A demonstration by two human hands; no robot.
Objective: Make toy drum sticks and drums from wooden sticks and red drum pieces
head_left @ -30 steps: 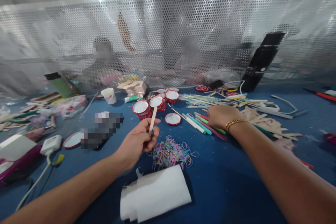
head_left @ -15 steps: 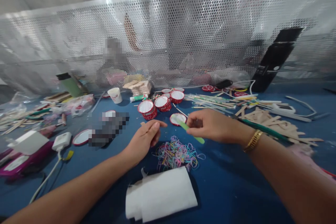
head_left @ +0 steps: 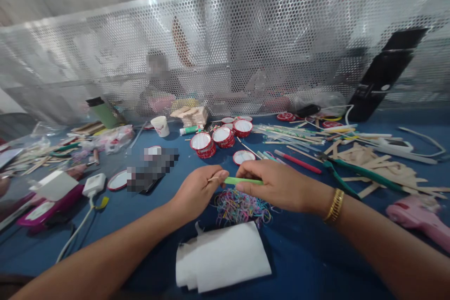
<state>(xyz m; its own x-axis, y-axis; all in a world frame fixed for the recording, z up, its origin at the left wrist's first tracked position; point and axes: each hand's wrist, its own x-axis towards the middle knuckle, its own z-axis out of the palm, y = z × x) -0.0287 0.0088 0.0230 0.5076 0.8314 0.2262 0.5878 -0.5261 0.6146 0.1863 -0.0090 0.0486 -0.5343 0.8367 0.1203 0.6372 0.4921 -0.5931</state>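
Observation:
My left hand (head_left: 197, 192) is closed in a pinch on a thin wooden stick (head_left: 213, 179), most of which is hidden by the fingers. The right hand (head_left: 276, 183) grips a bright green straw (head_left: 242, 181), held level, its left end meeting my left fingertips. Whether the stick enters the straw I cannot tell. Just below both hands lies a heap of small coloured rubber bands (head_left: 242, 206). Nearer to me is a folded white cloth (head_left: 225, 258). Beyond the hands sits a red-rimmed white disc (head_left: 243, 157).
Small red-and-white drums (head_left: 204, 146) stand in a group. Right are a red straw-like stick (head_left: 298, 161), green-handled pliers (head_left: 365, 176), loose wooden sticks (head_left: 369, 159) and a pink glue gun (head_left: 418, 218). A phone (head_left: 154, 171) and paper cup (head_left: 160, 126) lie left, before a perforated metal screen (head_left: 274, 47).
My right hand has brought the green straw leftward and levelled it against my left fingertips. The view has shifted, uncovering the pliers and the red stick.

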